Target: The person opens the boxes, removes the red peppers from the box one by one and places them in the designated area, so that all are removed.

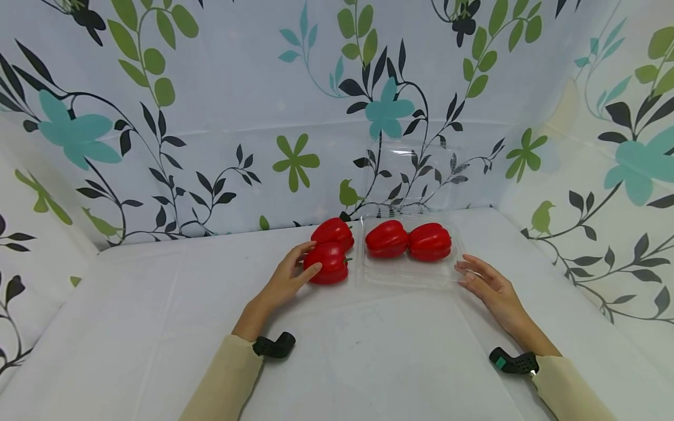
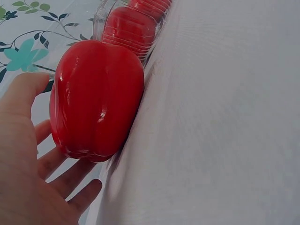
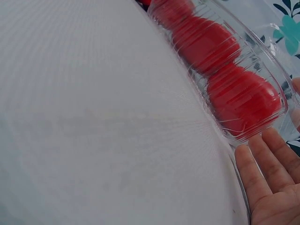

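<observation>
On my feed the left hand's [image 1: 286, 275] fingers spread loosely around the near red pepper [image 1: 326, 266], without a firm grip, while the right hand's [image 1: 491, 290] relaxed, extended fingers sit by the clear tray's [image 1: 405, 276] 3 o'clock edge, contact unclear. That pepper lies at the tray's 9 o'clock, the far pepper [image 1: 333, 232] at its 12, 2 more peppers [image 1: 387, 238] inside. I judge smooth, rounded skin could roll from such slack fingers and bump the tray.

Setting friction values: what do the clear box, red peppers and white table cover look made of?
Clear box: glossy, probably thin plastic; see-through with ribbed walls.
Red peppers: smooth, shiny highlights; real skin or moulded plastic, can't tell.
White table cover: matte, likely fabric; faint creases.
</observation>
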`<move>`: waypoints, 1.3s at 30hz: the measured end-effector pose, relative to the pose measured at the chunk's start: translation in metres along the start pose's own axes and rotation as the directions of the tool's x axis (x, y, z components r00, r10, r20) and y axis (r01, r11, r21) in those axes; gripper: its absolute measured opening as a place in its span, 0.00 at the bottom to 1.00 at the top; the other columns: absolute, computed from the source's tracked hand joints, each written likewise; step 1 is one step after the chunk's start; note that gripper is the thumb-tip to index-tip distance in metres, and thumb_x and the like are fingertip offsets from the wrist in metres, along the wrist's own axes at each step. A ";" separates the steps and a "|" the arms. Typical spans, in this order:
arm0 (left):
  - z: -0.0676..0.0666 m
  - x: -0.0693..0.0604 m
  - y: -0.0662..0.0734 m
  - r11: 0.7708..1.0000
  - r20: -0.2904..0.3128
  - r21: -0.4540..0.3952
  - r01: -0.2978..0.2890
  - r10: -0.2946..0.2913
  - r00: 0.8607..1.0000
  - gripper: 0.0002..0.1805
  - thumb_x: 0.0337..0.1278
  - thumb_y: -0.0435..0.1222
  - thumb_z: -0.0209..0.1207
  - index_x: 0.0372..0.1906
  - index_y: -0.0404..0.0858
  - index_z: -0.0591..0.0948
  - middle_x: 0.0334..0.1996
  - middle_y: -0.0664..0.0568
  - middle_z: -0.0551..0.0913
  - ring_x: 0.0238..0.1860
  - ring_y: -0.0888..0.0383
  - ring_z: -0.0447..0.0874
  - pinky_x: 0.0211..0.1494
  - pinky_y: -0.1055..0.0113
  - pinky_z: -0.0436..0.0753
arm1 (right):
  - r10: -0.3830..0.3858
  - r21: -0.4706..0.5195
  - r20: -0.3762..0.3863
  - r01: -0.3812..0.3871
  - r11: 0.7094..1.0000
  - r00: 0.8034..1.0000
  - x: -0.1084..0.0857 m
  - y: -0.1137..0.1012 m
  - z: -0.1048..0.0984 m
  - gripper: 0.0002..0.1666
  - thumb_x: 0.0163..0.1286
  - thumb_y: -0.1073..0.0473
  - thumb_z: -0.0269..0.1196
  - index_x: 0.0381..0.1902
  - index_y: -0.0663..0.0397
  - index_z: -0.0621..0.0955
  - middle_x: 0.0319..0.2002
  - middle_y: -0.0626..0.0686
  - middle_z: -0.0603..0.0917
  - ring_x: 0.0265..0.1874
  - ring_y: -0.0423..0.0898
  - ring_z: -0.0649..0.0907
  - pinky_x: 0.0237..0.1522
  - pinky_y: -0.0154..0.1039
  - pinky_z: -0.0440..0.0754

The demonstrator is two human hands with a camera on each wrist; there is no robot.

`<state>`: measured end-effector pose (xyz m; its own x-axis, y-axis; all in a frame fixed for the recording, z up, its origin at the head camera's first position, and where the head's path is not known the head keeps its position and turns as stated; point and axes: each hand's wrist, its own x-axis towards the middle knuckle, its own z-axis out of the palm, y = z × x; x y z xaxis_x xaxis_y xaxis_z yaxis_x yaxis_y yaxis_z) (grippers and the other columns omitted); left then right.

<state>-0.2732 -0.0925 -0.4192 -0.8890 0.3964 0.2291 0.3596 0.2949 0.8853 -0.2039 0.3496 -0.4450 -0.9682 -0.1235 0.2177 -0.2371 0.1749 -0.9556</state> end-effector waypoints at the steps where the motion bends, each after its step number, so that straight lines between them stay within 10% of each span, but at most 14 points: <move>1: -0.001 -0.002 0.005 1.000 -0.004 -0.001 -0.004 0.004 1.000 0.32 0.65 0.33 0.57 0.71 0.30 0.61 0.68 0.35 0.65 0.67 0.38 0.64 0.67 0.43 0.69 | 0.005 -0.005 -0.003 -0.005 1.000 1.000 0.000 0.000 0.000 0.30 0.77 0.60 0.52 0.73 0.58 0.61 0.62 0.44 0.76 0.59 0.33 0.76 0.52 0.28 0.79; 31: 0.003 -0.005 0.046 0.988 -0.175 0.021 -0.154 0.155 0.972 0.30 0.63 0.27 0.57 0.68 0.29 0.63 0.62 0.29 0.70 0.63 0.35 0.69 0.65 0.38 0.68 | 0.002 0.005 -0.005 -0.002 1.000 1.000 0.000 -0.001 0.000 0.30 0.77 0.60 0.52 0.73 0.59 0.61 0.61 0.43 0.76 0.59 0.33 0.76 0.51 0.29 0.79; 39: 0.006 -0.003 0.050 0.969 -0.255 0.065 -0.239 0.248 0.935 0.29 0.61 0.25 0.56 0.66 0.26 0.64 0.59 0.30 0.73 0.62 0.37 0.70 0.64 0.39 0.71 | 0.015 -0.006 0.001 -0.015 1.000 1.000 -0.001 -0.003 0.001 0.30 0.77 0.59 0.51 0.74 0.58 0.60 0.61 0.43 0.76 0.59 0.32 0.76 0.52 0.28 0.79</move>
<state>-0.2507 -0.0741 -0.3782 -0.8141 0.2215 0.5369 0.5795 0.2478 0.7764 -0.2024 0.3486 -0.4428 -0.9716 -0.1220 0.2028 -0.2228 0.1829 -0.9576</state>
